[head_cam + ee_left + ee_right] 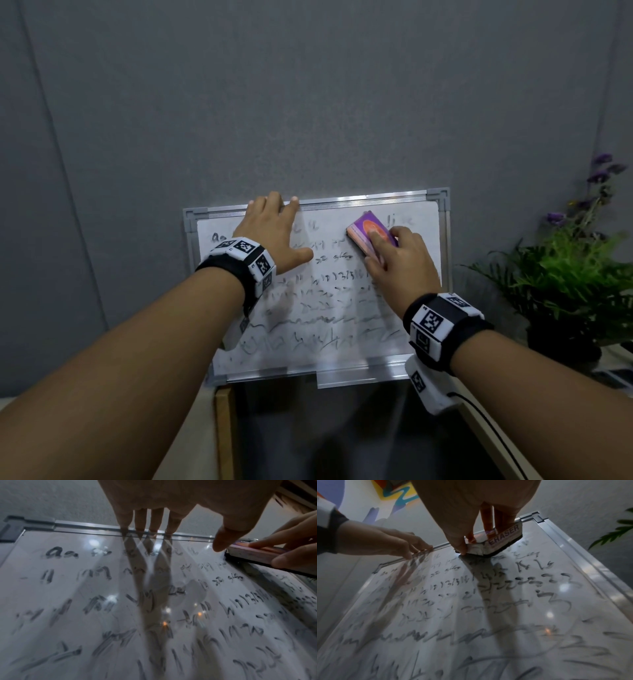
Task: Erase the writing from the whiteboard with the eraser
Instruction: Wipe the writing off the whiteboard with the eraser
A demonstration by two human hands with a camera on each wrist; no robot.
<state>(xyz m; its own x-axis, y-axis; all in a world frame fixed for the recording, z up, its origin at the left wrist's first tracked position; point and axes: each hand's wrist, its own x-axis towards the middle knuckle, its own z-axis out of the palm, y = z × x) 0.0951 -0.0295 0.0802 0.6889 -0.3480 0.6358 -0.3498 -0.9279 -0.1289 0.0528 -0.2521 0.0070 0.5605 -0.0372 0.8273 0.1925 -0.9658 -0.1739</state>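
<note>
A small whiteboard (424, 260) with an aluminium frame leans against the grey wall, covered in smeared black writing (329, 274). My right hand (399, 260) grips a purple and orange eraser (371, 230) and presses it flat on the board near the upper right. The eraser (503, 539) shows its label and black felt in the right wrist view. My left hand (270, 233) lies flat on the upper left of the board, fingers straight and reaching over the top frame (85, 526). In the left wrist view the eraser (257, 553) sits just right of my left thumb.
A potted green plant with purple flowers (575, 274) stands close to the board's right edge. A marker tray (363, 371) runs along the board's bottom. Below it is a dark surface with a wooden edge (224, 431). The grey wall (308, 102) rises behind.
</note>
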